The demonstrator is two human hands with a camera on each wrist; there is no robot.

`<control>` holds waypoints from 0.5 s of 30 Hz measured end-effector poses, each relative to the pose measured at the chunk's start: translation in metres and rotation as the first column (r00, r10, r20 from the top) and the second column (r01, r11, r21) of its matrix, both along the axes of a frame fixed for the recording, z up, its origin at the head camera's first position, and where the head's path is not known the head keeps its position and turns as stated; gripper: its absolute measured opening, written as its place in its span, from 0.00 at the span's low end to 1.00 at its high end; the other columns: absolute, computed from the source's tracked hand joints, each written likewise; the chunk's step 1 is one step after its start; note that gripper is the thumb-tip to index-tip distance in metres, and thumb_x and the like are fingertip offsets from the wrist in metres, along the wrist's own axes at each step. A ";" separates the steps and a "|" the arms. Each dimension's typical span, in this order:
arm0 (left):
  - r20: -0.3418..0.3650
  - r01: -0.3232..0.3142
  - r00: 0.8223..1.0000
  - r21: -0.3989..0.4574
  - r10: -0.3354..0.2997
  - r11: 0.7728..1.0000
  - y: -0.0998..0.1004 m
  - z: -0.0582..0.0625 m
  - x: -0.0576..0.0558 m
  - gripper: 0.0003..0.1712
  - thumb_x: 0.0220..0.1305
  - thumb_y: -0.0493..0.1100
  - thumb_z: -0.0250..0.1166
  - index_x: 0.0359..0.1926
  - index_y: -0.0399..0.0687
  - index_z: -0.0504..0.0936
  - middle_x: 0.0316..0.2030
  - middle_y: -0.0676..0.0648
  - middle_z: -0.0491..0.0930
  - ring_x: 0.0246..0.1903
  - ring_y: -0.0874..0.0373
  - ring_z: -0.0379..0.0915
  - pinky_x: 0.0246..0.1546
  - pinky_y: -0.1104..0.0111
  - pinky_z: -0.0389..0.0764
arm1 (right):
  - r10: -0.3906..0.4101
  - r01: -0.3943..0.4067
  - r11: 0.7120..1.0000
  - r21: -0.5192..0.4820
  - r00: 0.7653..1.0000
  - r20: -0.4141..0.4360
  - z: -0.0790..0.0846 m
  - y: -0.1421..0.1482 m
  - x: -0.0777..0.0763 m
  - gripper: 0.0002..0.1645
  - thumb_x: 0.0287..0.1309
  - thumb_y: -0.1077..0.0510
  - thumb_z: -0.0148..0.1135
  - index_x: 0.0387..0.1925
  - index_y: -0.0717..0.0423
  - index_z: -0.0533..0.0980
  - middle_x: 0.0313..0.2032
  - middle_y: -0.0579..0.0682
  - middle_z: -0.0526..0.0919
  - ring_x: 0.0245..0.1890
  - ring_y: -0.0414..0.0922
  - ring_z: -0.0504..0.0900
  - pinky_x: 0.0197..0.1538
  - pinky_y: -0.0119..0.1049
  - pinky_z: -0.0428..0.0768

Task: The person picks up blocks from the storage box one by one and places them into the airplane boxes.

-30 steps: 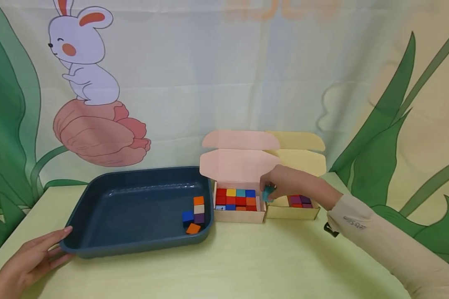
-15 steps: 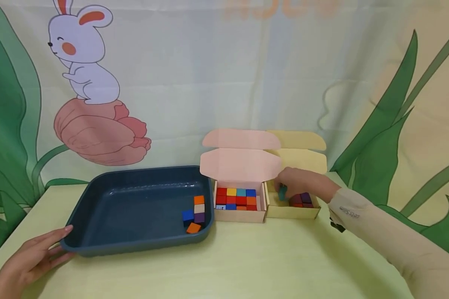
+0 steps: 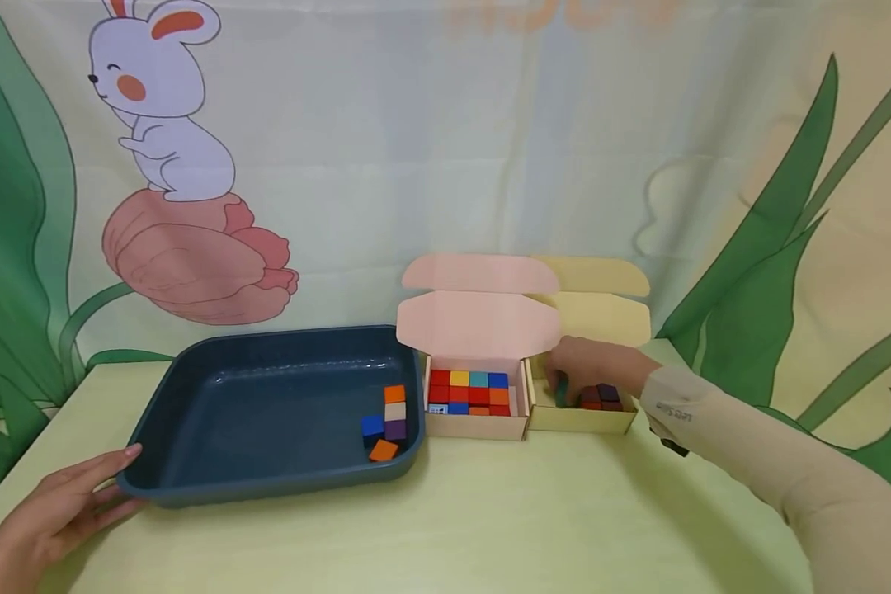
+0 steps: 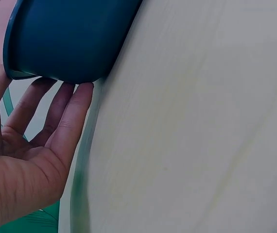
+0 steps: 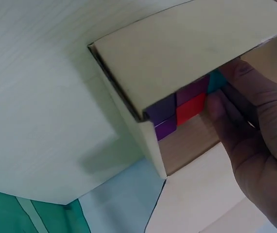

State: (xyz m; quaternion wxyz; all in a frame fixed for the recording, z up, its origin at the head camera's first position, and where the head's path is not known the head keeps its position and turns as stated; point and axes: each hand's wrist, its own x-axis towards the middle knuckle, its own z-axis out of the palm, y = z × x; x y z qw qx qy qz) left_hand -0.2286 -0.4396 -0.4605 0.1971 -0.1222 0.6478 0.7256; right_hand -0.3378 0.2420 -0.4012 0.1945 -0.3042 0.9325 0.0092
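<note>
My right hand (image 3: 597, 367) reaches down into the yellow box (image 3: 581, 421) and pinches a teal block (image 5: 216, 81) between thumb and fingers. Purple and red blocks (image 5: 191, 109) sit beside it in that box. At the other side, my left hand (image 3: 63, 507) holds the front left corner of the dark blue tray (image 3: 267, 488). Its thumb lies at the rim, and the fingertips (image 4: 86, 87) touch the outer wall. Inside the tray's right end are several blocks: orange (image 3: 394, 393), cream (image 3: 395, 411), purple (image 3: 396, 430) and blue (image 3: 372, 426).
Between tray and yellow box stands a pink box (image 3: 475, 426), lid up, with rows of red, yellow, teal, blue and orange blocks (image 3: 478, 394). The yellow box's lid (image 3: 601, 318) is raised too. A printed cloth (image 3: 445, 148) hangs behind the pale green table (image 3: 453, 528).
My right hand has carried the teal block from between the two boxes rightward and down into the yellow box. The left hand stays at the tray's corner.
</note>
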 end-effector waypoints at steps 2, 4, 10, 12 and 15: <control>-0.006 0.002 1.000 0.003 -0.002 1.000 0.000 0.001 -0.001 0.16 0.78 0.48 0.58 0.35 0.68 0.89 0.38 0.68 0.78 0.39 0.65 0.84 0.50 0.62 0.88 | -0.012 0.012 1.000 -0.021 1.000 0.001 0.000 0.000 0.001 0.10 0.48 0.64 0.81 0.33 0.53 0.86 0.29 0.42 0.83 0.31 0.40 0.76 0.38 0.32 0.84; -0.001 0.006 1.000 -0.005 -0.006 1.000 -0.001 0.001 -0.001 0.15 0.78 0.48 0.59 0.35 0.68 0.88 0.39 0.68 0.76 0.39 0.65 0.83 0.51 0.61 0.88 | -0.022 0.022 0.999 -0.037 1.000 0.003 0.000 0.000 0.002 0.10 0.48 0.65 0.81 0.31 0.54 0.86 0.28 0.42 0.82 0.30 0.40 0.75 0.36 0.31 0.83; 0.029 0.008 1.000 -0.058 -0.007 0.998 -0.001 0.001 -0.003 0.13 0.76 0.52 0.60 0.34 0.71 0.87 0.50 0.50 0.78 0.39 0.67 0.81 0.54 0.60 0.87 | -0.033 0.032 0.999 -0.010 0.999 -0.003 -0.001 -0.006 0.000 0.11 0.44 0.66 0.83 0.28 0.52 0.86 0.27 0.41 0.82 0.28 0.40 0.74 0.32 0.29 0.81; 0.036 0.007 0.999 -0.071 -0.005 0.997 0.000 0.001 -0.004 0.14 0.77 0.54 0.59 0.33 0.74 0.86 0.69 0.30 0.64 0.38 0.68 0.81 0.55 0.61 0.86 | -0.040 0.040 0.999 0.013 0.999 -0.006 0.000 -0.006 -0.001 0.12 0.43 0.66 0.83 0.28 0.51 0.86 0.28 0.41 0.83 0.29 0.40 0.74 0.33 0.29 0.81; 0.040 0.010 0.999 -0.081 -0.007 0.997 0.002 0.001 -0.006 0.15 0.77 0.55 0.58 0.32 0.76 0.85 0.78 0.33 0.24 0.37 0.69 0.80 0.54 0.62 0.86 | -0.040 0.040 0.999 0.026 0.999 -0.013 0.002 -0.004 -0.002 0.12 0.43 0.66 0.83 0.29 0.51 0.87 0.29 0.41 0.83 0.30 0.41 0.76 0.35 0.31 0.83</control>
